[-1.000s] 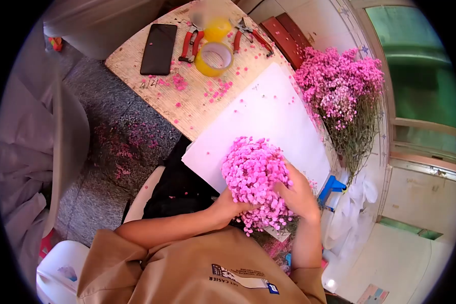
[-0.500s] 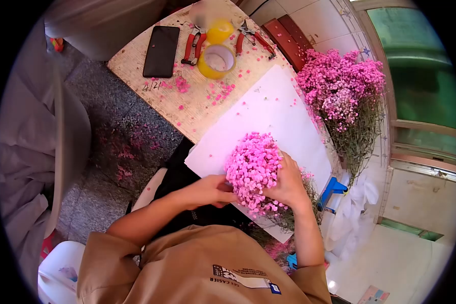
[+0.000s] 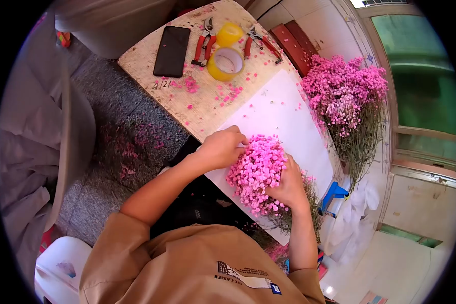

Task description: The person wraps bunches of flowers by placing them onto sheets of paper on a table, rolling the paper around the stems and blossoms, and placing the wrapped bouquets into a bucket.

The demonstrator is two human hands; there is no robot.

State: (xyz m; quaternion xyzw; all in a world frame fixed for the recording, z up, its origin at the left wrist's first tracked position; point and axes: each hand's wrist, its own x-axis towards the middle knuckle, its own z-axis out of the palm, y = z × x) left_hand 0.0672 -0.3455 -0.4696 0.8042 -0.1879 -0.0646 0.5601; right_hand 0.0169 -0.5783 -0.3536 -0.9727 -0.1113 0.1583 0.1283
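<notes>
A dense bunch of small pink baby's breath lies tilted over the white paper sheet, blossoms facing up at me. My right hand is wrapped round its right side, holding it; the stems below are mostly hidden. At the upper left edge of the blossoms is my left hand, its fingers curled together, with the tips close to or touching the outer flowers. Whatever those fingertips pinch, if anything, is too small to make out.
On the wooden table are a black phone, two red-handled pruners, yellow tape rolls and loose petals. A larger pink flower bunch rests at the right. Beside it is a blue tape dispenser.
My left hand has moved up from the lower left side of the bunch to its upper left edge. The right hand keeps its hold. The view has shifted slightly.
</notes>
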